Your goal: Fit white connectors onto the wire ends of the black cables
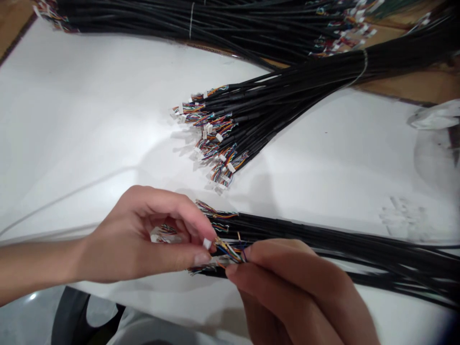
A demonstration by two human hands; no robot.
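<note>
"Two bare hands are seen low over the white table (72,110). What is gripped by each?"

"A small white plug (207,243) is pinched between thumb and forefinger of the left hand (154,239). Just beside it, thin coloured wires (230,251) are pinched in the fingertips of the right hand (298,287)."

"And where are the held parts?"

"They are held up between the hands, above the wire ends of the lower black cables (305,235), which are spread to the right."

"What is laid farther up?"

"A tied middle bundle (283,93) is seen, its white plugs fanned toward the left. Beyond it, an upper bundle (143,19) is laid along the far edge, partly over cardboard (395,88)."

"And at the right?"

"Small clear pieces (402,218) are scattered on the table, with crumpled clear plastic (436,115) near the far edge."

"Can any label be read?"

"Whether the white plugs are marked cannot be told; they are shown too small and blurred."
</note>
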